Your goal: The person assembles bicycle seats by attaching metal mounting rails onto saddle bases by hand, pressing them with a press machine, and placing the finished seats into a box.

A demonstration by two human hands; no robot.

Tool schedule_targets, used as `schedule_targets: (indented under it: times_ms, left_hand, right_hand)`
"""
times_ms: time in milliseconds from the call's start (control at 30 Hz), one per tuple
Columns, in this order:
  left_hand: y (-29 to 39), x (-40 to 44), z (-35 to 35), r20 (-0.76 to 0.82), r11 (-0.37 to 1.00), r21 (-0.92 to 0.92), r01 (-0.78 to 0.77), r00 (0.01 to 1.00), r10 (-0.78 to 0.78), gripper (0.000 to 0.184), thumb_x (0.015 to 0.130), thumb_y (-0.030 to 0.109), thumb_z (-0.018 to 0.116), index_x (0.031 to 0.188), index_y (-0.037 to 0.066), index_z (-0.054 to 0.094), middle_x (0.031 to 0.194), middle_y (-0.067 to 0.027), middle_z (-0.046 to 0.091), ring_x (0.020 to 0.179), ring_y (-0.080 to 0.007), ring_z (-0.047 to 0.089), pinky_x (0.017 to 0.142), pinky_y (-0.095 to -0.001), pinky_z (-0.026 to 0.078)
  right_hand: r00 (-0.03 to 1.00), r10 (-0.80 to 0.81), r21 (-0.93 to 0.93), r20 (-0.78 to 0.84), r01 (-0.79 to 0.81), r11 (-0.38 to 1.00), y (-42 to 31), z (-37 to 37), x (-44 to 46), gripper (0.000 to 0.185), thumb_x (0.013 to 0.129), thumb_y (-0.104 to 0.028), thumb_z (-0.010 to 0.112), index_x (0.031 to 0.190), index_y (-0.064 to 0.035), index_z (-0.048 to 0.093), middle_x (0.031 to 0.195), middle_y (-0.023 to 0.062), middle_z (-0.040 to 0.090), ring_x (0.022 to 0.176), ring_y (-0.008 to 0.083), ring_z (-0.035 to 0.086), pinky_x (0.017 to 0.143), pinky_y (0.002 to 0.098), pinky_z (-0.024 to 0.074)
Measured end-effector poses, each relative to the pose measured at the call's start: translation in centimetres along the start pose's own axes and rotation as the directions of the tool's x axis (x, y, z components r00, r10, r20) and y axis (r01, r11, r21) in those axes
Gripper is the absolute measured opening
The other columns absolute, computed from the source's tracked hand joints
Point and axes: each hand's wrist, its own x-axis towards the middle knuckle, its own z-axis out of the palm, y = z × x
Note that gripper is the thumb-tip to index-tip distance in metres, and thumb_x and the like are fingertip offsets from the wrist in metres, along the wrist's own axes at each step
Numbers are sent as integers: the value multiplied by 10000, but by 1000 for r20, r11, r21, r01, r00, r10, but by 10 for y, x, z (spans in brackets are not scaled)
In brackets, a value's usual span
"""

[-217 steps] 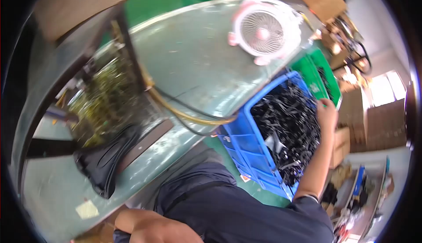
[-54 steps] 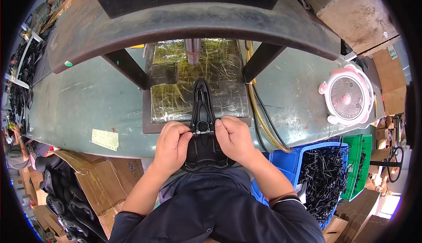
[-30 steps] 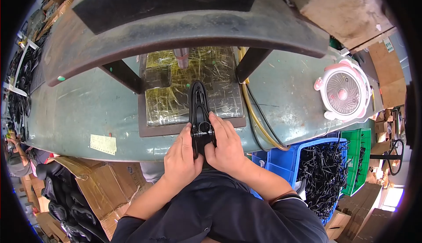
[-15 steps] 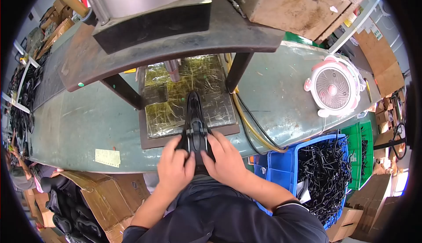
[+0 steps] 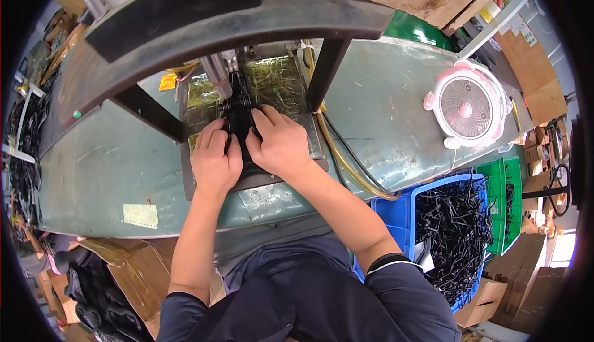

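A long black bicycle saddle [image 5: 241,119] lies underside up on the press's base plate [image 5: 279,82], which is covered with yellowish film. Its narrow end points away from me, and dark metal parts show across its middle. My left hand [image 5: 216,157] grips its left edge, fingers curled and thumb on top. On the opposite edge my right hand [image 5: 281,142] holds it the same way. The metal press rod [image 5: 216,76] hangs at the saddle's left side, close to the metal parts; whether it touches them I cannot tell.
A thick press frame [image 5: 331,73] stands over the plate. Hoses [image 5: 349,168] run along its right. A pink-and-white fan [image 5: 465,108] stands on the green table. Below are a blue bin [image 5: 396,218] of black pieces, a green crate [image 5: 504,209] and a cardboard box [image 5: 139,274] beside black saddles [image 5: 105,298].
Both hands have pushed the saddle forward, away from my body, under the press frame. Its middle is now beside the rod. My head view has shifted forward too.
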Motion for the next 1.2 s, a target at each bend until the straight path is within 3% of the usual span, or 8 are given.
schedule_targets:
  times_ms: [367,567,700,933,1000,1067,1133,1200]
  left_hand:
    - [-13,10,8,-160,995,-77,-69,985,56,176,815,67,763,883,46,602,1087,-137,683,807,-346,696,691,-421,568]
    - [-3,1,4,-78,979,-142,149,984,-161,490,803,117,803,1215,32,552,1320,-205,596,1128,-443,640,896,-474,562]
    - [-2,-1,0,-53,978,-53,200,978,-202,511,785,112,780,1236,24,556,1278,-204,627,1027,-441,685,878,-479,578]
    - [-15,2,-24,178,861,-257,438,898,-403,462,777,110,711,1227,10,676,1179,-193,727,1085,-369,712,944,-408,564]
    - [3,-1,-49,347,749,-361,556,825,-445,466,774,133,701,1217,-12,694,1138,-194,750,1067,-329,730,977,-384,552]
    - [15,-7,-57,629,472,-502,724,681,-375,410,852,155,733,1220,-22,697,1103,-140,766,1030,-214,725,938,-337,555]
    - [32,-11,-52,864,-1,-484,875,477,-162,378,966,231,738,1250,-15,689,1120,-90,754,1010,-124,685,876,-286,548]
    - [52,6,-70,870,20,-484,875,483,-102,375,1037,193,696,1348,1,612,1190,-101,735,982,-114,700,831,-275,564]
  right_hand:
    - [994,28,68,-104,-21,997,5,14,9,374,877,-194,737,1183,1,647,1096,185,706,914,395,711,756,443,588]
    - [992,121,103,31,-123,987,5,9,0,733,907,-352,765,1409,113,500,1258,333,645,1138,485,652,969,492,546]
    - [948,284,95,142,-298,950,-2,-1,0,746,951,-377,729,1455,113,477,1341,335,628,1241,472,633,1040,464,522]
    - [903,290,611,316,-427,667,27,-41,-14,479,957,-129,661,1405,20,586,1220,255,714,1125,398,698,1013,429,533]
    - [981,-73,210,182,34,977,10,-76,0,501,906,-93,692,1386,15,597,1262,240,698,1135,399,686,1017,447,531]
    - [966,-194,17,173,194,981,9,-91,-13,546,858,-81,730,1378,12,595,1313,228,669,1166,394,666,1035,455,520]
    - [989,-36,93,142,23,995,42,-86,-62,613,811,-92,778,1381,10,579,1374,219,629,1217,382,640,1069,454,501]
    - [910,337,259,243,-396,881,109,-72,-124,642,835,-136,817,1397,7,541,1320,156,645,1195,298,641,1045,415,502]
